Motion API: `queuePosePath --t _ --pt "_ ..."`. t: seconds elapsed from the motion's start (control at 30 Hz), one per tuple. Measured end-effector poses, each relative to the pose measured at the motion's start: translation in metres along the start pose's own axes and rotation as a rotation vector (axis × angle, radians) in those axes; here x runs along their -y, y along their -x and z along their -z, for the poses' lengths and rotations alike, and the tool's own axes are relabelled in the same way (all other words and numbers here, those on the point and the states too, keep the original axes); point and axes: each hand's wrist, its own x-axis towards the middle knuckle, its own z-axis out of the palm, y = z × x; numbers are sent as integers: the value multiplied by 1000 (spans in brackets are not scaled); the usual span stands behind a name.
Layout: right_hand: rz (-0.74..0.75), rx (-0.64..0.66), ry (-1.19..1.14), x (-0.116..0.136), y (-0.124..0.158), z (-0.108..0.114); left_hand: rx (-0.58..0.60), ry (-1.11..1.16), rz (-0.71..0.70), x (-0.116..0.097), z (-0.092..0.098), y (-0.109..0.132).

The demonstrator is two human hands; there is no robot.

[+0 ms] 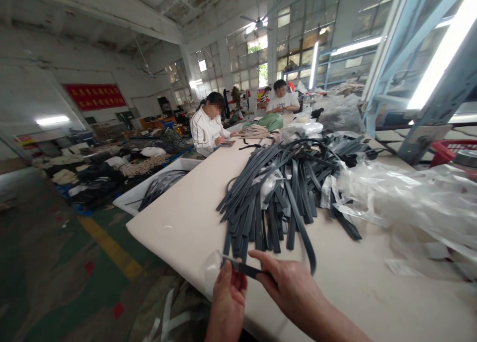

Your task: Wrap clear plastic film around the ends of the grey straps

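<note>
The person's left hand (228, 297) and right hand (288, 285) are meeting at the near edge of the long pale table (186, 222), just in front of the big heap of dark straps (283, 188). Between them they are holding one dark strap (244, 268) level over the table edge. The left hand's fingers are pinching the strap's end, where a bit of clear plastic wrap (211, 271) is hanging off it; the right hand's thumb and forefinger are gripping the same strap a little further along, on the side nearer the heap. A longer dark strap is curling down out of the heap, ending just beyond the right hand.

To the right of the heap, crumpled clear plastic bags (406, 198) are lying spread over the table. To the left of the heap, beside the table, a white bin (149, 190) is holding more dark straps. Beyond the heap, further along the same table, a person in a white jacket (206, 128) is sitting, and another person in a white shirt (283, 99) is sitting further back.
</note>
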Motion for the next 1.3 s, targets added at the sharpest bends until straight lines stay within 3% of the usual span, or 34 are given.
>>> queuePosePath --t 0.1,0.27,0.33,0.5,0.73,0.9,1.07,1.23,1.3 --pt "48 30 -23 5 -1 -2 128 -9 69 6 -2 8" --pt "-9 35 -68 -4 4 22 -83 59 -37 -25 -8 2" --pt "-30 41 -51 -7 3 27 -87 74 -56 -31 -9 3" --pt "6 96 -90 3 -6 15 -13 53 54 -7 -9 16" --pt "-32 127 -71 -7 0 20 -82 32 -77 -14 -2 14" --pt "-5 135 -114 -6 -1 10 81 31 6 4 1 11" --pt "-45 120 -97 -20 4 16 -50 16 -111 -10 0 6" --pt "-47 157 -72 -21 1 4 38 -4 38 17 4 11" --pt "-40 152 -76 -22 3 1 23 -15 50 21 6 10"
